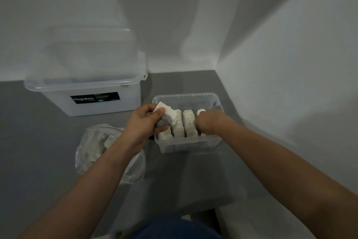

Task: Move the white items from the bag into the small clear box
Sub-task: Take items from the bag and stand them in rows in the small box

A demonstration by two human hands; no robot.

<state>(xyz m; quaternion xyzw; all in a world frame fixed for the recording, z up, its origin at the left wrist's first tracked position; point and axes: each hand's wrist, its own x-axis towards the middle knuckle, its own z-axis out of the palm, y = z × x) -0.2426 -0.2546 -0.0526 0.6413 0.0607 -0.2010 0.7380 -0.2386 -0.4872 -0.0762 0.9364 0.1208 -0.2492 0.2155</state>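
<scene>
Mid-transfer, packing step; left hand (144, 122) grips a small stack of white items (166, 115) over the left side of the small clear box (189, 145); right hand (206, 122) reaches down among the rows (188, 124) standing in that box, fingertips hidden (gripping or only pressing, cannot tell). Bag (93, 147) lies on the floor to the left, more white pieces inside. Next, by my reading: open a gap, slot the stack in upright. Label (95, 98) on the large tub (87, 107) reads "Megabox"; smaller print illegible.

2 bare forearms (81, 190), dk blue clothing (174, 228)
</scene>
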